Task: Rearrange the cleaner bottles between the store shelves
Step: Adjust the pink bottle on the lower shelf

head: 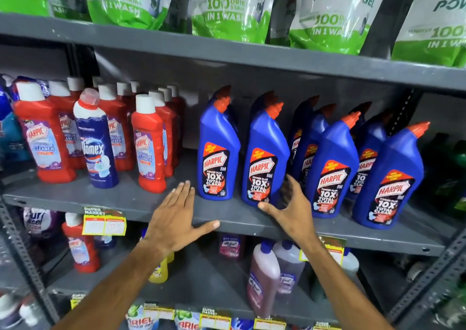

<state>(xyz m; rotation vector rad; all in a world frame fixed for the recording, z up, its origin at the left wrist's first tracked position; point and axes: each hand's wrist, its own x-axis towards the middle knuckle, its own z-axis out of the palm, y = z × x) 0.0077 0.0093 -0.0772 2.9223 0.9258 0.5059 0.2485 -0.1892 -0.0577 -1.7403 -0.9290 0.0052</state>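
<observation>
Several blue Harpic bottles with orange caps stand on the grey middle shelf (141, 201). The second one from the left (264, 153) has my right hand (290, 211) at its base, thumb in front and fingers spread beside it, not closed around it. The leftmost blue bottle (218, 148) stands just right of my left hand (176, 213), which lies flat and open on the shelf edge. Red Harpic bathroom cleaner bottles (148, 143) and one dark blue Domex bottle (95, 140) fill the shelf's left side.
Green and white Ariel Power Gel pouches (227, 9) sit on the shelf above. The lower shelf holds a red Harpic bottle (82, 246), a yellow bottle (158, 271) and pinkish bottles (263, 276). Yellow price tags (103, 222) hang off the shelf edges. Dark green bottles (451, 178) are at far right.
</observation>
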